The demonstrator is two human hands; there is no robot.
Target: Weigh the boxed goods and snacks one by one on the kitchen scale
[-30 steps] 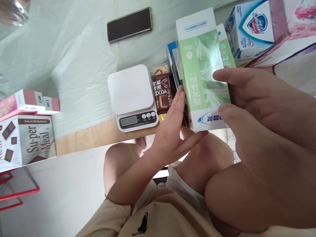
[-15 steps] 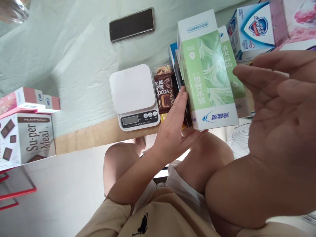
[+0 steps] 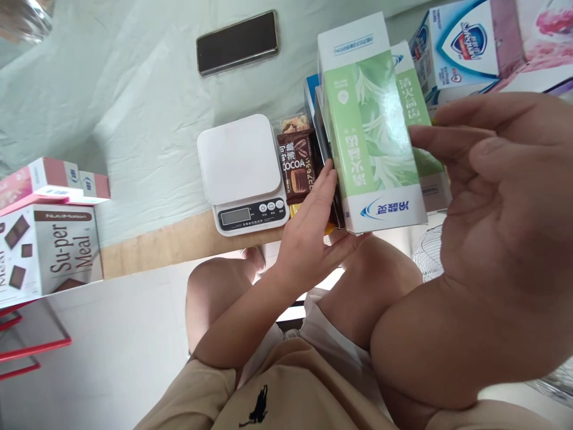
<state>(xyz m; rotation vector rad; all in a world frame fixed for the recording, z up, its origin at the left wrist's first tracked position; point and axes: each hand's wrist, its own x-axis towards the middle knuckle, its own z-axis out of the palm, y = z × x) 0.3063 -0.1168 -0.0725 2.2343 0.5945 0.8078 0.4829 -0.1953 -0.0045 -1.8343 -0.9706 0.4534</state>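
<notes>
My left hand [image 3: 308,239] lies against the left side and near corner of a green-and-white toothpaste box [image 3: 380,137], its fingers stretched out and the thumb spread below the near end. A second green box [image 3: 410,86] stands close behind on the right, partly covered. Beside that one my right hand [image 3: 501,191] is palm up with fingers apart, holding nothing; a fingertip is close to or touching the box, I cannot tell which. A brown cocoa snack packet [image 3: 298,170] sits left of the boxes, next to a white kitchen scale [image 3: 242,161] with a blank display.
A dark phone [image 3: 237,43] lies at the back of the table. A Safeguard box [image 3: 468,45] stands back right. Pink-and-white boxes [image 3: 56,177] rest on a Su-per Meal box [image 3: 67,251] at far left. The wooden table edge [image 3: 156,254] runs before my knees.
My right hand has moved left, nearer the second green box, with its fingers curling a little. My left hand stays against the front box. The view has shifted slightly.
</notes>
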